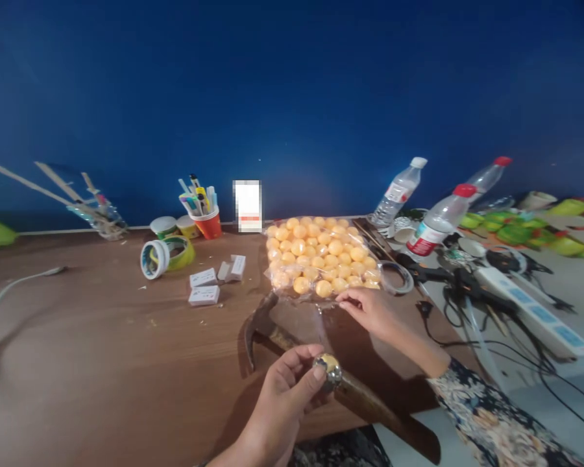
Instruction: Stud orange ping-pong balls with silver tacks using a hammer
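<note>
My left hand [289,389] holds a small shiny round object [328,371], silver with a yellowish patch, between thumb and fingers. Behind it a hammer [379,405] with a wooden handle lies across the brown table, its dark metal head [259,327] pointing left. My right hand [370,311] is at the near right edge of a clear plastic bag [321,256] full of yellow-orange balls. Its thumb and fingertips are pinched together at the plastic; whatever is between them is too small to make out.
Small white boxes [204,295] and tape rolls [180,253] lie left of the bag, before a red pen cup [208,224]. Plastic bottles [438,220] stand at the right, near a power strip [535,308] and black cables. A white cable [10,288] lies far left.
</note>
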Tool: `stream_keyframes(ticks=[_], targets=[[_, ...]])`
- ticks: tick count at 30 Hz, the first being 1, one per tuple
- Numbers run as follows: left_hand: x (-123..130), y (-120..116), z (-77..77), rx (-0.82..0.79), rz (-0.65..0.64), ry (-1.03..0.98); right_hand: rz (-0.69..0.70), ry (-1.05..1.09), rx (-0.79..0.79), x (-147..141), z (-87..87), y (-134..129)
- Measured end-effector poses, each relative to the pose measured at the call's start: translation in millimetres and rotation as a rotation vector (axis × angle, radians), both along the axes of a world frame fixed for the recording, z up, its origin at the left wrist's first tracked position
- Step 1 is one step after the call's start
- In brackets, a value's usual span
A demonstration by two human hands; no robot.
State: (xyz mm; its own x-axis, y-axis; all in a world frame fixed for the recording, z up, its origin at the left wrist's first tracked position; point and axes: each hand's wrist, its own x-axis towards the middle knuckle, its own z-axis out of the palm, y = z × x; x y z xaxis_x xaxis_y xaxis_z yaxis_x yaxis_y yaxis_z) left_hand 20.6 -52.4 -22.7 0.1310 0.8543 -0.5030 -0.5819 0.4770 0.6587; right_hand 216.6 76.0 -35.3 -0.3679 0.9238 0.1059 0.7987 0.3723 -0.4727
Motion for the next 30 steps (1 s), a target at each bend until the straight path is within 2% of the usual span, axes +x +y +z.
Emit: stream_keyframes(ticks=[3,7,15,19,22,26,28,30], targets=[[5,1,-0.6,-0.002,-0.045,-0.010,0.009,-0.039,0.005,-1,-15.0,-5],[6,1,3.1,-0.022,0.007,0.020,-0.003,-0.029,0.028,-9,-24.6,-7],[-2,10,4.6,-0.056,0.042,0.000,-0.022,0.088,0.029,-11,-28.5,-6],[0,13,6.5,-0.040,0.077,-0.004,-0.023,0.205,-0.021,-10,-22.4,-14],[1,16,9.2,-0.002,0.075,-0.002,0.000,0.401,-0.125,-11,-11.2,-28],[0,18,6.6,0.023,0.070,0.014,-0.026,0.732,-0.413,-12,1.5,-47],[0,19,3.8,0.022,0.065,0.018,-0.043,0.830,-0.528,-12,6.6,-55],[0,19,1.9,0.026,0.066,0.016,-0.055,0.862,-0.547,-13,12.7,-64]])
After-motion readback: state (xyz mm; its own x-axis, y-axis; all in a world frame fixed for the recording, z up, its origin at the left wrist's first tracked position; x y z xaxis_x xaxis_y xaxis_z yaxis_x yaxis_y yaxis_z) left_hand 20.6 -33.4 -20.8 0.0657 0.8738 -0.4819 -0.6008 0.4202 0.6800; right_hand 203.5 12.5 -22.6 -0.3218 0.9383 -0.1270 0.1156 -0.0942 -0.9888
